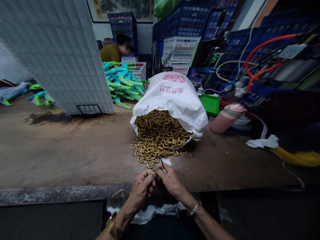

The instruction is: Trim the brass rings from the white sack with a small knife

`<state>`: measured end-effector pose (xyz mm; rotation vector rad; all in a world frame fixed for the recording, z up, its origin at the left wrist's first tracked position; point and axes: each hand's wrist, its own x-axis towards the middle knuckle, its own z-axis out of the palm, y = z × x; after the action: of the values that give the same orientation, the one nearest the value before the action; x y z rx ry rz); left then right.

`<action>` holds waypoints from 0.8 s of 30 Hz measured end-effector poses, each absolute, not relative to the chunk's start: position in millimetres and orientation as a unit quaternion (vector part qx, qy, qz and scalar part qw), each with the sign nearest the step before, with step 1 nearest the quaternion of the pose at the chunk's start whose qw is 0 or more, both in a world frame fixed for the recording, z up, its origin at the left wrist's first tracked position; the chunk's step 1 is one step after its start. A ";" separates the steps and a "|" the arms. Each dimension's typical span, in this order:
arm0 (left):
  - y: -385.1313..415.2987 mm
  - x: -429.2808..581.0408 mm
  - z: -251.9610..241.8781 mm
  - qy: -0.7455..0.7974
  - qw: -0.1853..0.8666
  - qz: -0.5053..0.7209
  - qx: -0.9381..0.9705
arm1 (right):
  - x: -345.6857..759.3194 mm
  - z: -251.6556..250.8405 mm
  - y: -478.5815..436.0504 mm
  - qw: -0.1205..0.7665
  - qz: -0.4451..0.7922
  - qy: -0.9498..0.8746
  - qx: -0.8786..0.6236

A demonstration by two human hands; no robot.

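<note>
At the table's front edge my two hands meet, fingertips almost touching. My left hand (143,184) is closed in a pinch on a gold-coloured ring (154,173), mostly hidden by the fingers. My right hand (172,182) is wrapped round a slim knife-like tool (163,166), its dark narrow tip pointing up and away; the exact kind is unclear. Just beyond the hands, a heap of gold-coloured rings (160,138) spills from the mouth of a white woven sack (172,96) lying on its side. A small pale scrap (167,161) lies by the right hand.
The brown table (75,156) carries a tall pale ribbed panel (67,56) at left and blue-green plastic pieces (123,81) behind. A pink bottle (226,118), green tray (209,104) and hosed machine (287,63) stand right. A person (111,52) leans beyond, near stacked crates (178,48).
</note>
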<state>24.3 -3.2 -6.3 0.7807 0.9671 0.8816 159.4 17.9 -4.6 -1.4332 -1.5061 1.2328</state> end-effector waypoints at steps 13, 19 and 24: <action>-3.3 20.9 -3.9 0.448 0.688 0.441 0.362 | 160.5 -2.7 1.0 0.118 0.250 -0.748 -0.604; -5.1 19.0 -8.8 0.443 0.689 0.439 0.369 | 158.1 -0.2 1.3 0.091 0.243 -0.751 -0.607; -6.5 18.8 -6.2 0.451 0.687 0.428 0.375 | 156.9 -1.4 -0.5 0.082 0.235 -0.750 -0.613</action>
<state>18.8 -6.5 -6.2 0.8399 1.0103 0.9591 156.9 -0.5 -1.4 -1.8316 -2.2391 0.7012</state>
